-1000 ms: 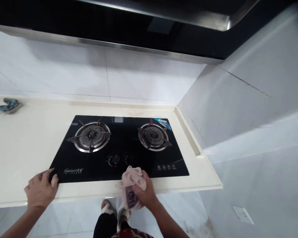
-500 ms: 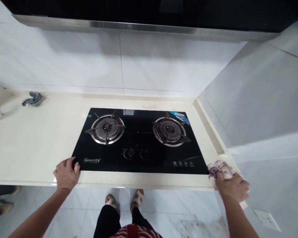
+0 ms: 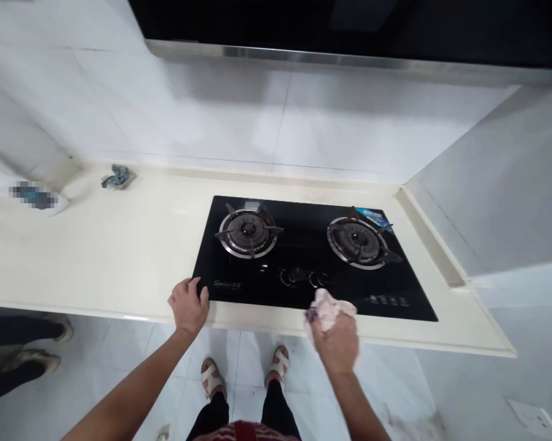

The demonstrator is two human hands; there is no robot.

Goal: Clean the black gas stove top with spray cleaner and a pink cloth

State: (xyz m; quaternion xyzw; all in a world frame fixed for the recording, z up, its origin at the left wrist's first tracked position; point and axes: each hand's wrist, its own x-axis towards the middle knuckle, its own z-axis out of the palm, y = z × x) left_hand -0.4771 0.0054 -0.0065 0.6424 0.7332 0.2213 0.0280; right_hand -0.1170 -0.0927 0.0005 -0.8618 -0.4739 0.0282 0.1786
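A black glass gas stove with two round burners is set in the cream countertop. My left hand is closed on its front left corner, fingers curled over the edge and thumb toward the glass. At the front edge, right of the control knobs, my right hand is closed on a pale pink cloth. The cloth is bunched up and touches the stove's edge and the counter in front of it. Part of it is hidden under my fingers.
A range hood hangs over the stove. At the back left lies a crumpled blue-grey rag. A side wall bounds the counter on the right. Another person's legs and shoes show at the lower left.
My right hand has slid the cloth left along the front edge, from the stove's front right corner to near the knobs. My left hand stays at its corner. The view has shifted left.
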